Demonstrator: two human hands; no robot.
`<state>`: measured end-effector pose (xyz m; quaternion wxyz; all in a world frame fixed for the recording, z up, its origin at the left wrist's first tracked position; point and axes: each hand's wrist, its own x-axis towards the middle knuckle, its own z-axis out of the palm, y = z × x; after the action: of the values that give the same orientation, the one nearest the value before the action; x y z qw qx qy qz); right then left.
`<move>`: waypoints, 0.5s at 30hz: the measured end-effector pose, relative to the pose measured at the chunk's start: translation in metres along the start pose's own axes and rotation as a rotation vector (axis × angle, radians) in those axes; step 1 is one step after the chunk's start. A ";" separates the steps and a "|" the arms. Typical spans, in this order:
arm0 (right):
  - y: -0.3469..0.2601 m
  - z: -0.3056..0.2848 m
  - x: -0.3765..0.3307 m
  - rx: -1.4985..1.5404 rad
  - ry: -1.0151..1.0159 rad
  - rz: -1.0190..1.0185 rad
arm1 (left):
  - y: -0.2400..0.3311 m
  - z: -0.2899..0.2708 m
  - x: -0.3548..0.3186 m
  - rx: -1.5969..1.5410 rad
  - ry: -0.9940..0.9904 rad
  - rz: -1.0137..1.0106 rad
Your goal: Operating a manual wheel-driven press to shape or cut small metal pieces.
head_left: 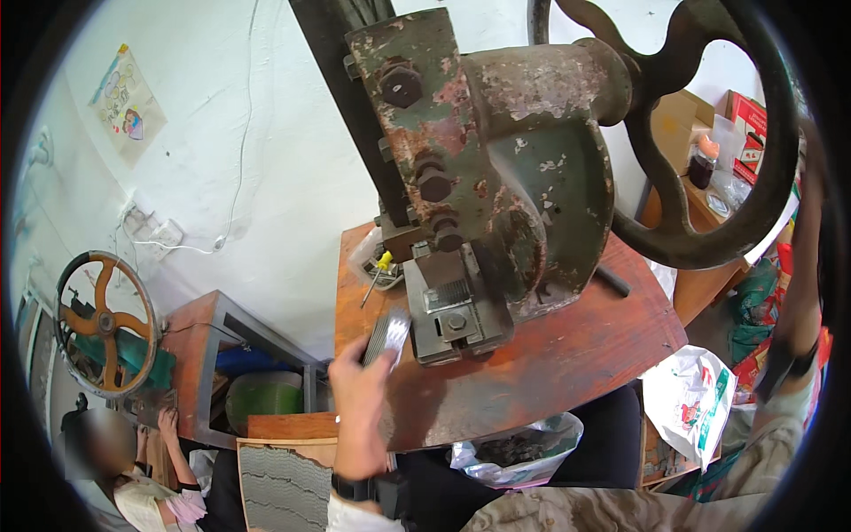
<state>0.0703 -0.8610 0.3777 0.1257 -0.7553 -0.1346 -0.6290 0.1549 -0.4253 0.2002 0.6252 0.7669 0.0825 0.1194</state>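
My left hand (362, 390) is closed around a small stack of thin grey metal strips (387, 335), just left of the press's die block (456, 324). A similar ridged grey piece (448, 295) sits in the die block's slot. Above it stands a heavy screw press (425, 133) with worn green paint and large bolts. At the far right edge, my raised right hand (805, 222) is beside the rim of the press's big handwheel (784, 151). Its fingers are dark and cut by the picture's edge, so their grip cannot be made out.
A yellow-handled screwdriver (379, 270) leans in a plastic tub (363, 257) behind the die. Below the reddish table (567, 381) are a bag of dark metal bits (519, 448), a tray of grey strips (288, 483) and a white bag (690, 399). Another person (160, 496) works near a second handwheel (106, 324).
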 end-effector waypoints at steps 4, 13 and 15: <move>-0.050 0.001 -0.119 0.058 -0.532 -0.308 | -0.052 -0.035 -0.046 -0.025 0.021 -0.095; -0.135 0.092 -0.222 0.503 -1.049 -0.090 | -0.068 0.024 -0.074 0.500 -0.157 0.532; -0.163 0.108 -0.217 0.467 -1.083 -0.134 | -0.069 0.025 -0.075 0.500 -0.170 0.540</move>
<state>0.0735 -0.6803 0.1486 0.1623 -0.9109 -0.3618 -0.1141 0.0914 -0.4551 0.1221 0.3691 0.8972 -0.1481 0.1920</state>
